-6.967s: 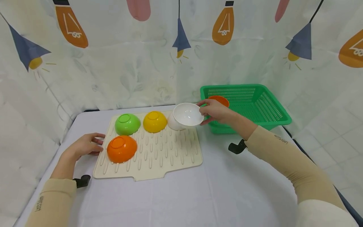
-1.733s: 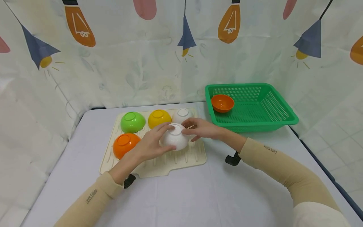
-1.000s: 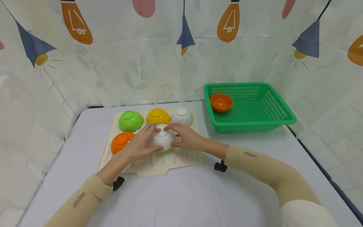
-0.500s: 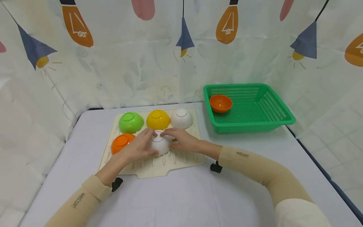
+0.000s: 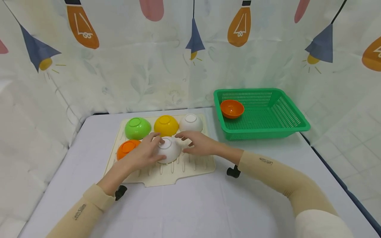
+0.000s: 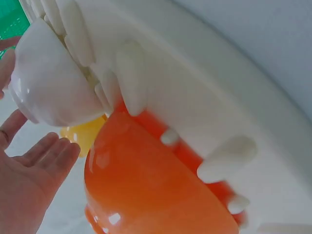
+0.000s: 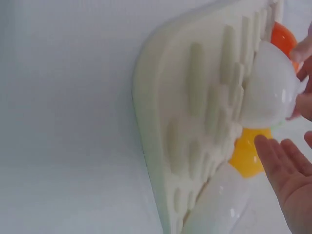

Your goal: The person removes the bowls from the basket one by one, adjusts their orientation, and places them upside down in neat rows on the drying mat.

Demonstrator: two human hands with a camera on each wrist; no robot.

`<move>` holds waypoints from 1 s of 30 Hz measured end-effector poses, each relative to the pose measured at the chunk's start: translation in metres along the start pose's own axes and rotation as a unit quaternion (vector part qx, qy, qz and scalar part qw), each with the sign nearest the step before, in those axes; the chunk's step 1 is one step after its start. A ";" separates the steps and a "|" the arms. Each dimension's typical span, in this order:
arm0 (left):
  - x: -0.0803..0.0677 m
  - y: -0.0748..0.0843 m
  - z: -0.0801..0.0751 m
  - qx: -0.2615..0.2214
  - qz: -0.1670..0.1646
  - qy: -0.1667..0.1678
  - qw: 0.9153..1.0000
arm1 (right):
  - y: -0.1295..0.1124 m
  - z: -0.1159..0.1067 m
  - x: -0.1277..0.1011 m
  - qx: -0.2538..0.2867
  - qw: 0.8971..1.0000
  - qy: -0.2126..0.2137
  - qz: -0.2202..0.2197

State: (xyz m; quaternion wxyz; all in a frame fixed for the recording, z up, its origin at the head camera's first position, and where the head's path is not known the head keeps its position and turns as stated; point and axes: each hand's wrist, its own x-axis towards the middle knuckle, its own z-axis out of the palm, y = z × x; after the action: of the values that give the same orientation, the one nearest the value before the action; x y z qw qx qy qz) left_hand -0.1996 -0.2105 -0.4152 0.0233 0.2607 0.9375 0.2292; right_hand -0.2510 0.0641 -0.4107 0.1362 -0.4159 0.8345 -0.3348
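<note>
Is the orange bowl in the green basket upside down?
No, the orange bowl sits upright, opening upward, in the green basket.

Bright, even overhead light, soft faint shadows beneath the green basket (image 5: 262, 112), small glare spots on the orange bowl (image 6: 146, 195), wrist views blurred close up, head view bowed at edges.

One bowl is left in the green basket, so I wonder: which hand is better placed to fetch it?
Probably the right hand: open and off the white bowl, nearer the green basket with the orange bowl.
</note>
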 end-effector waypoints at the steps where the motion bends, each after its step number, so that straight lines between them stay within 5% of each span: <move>1: -0.001 0.000 -0.002 -0.005 -0.003 0.002 1.000 | 0.000 -0.005 -0.002 0.007 1.000 0.006 -0.003; 6: -0.007 -0.005 -0.013 -0.029 0.010 0.023 0.999 | 0.003 -0.039 -0.015 0.026 0.998 0.054 0.000; 14: -0.017 -0.025 -0.039 -0.042 0.000 0.113 0.993 | 0.008 -0.101 -0.037 0.079 0.980 0.178 0.026; 20: -0.031 -0.046 -0.060 -0.077 -0.102 0.148 0.981 | 0.025 -0.143 -0.048 0.149 0.947 0.261 0.111; 25: -0.039 -0.072 -0.067 -0.086 -0.214 0.116 0.966 | 0.042 -0.168 -0.059 0.170 0.919 0.292 0.204; 30: -0.045 -0.093 -0.071 -0.103 -0.273 0.061 0.955 | 0.055 -0.181 -0.068 0.161 0.905 0.285 0.273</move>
State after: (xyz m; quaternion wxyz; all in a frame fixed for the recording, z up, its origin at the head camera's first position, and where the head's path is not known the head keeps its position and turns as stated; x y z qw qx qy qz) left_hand -0.2166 -0.3334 -0.3961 0.0544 -0.0234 0.9438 0.3251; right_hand -0.3340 0.2223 -0.3175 0.0436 -0.0310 0.8534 -0.5186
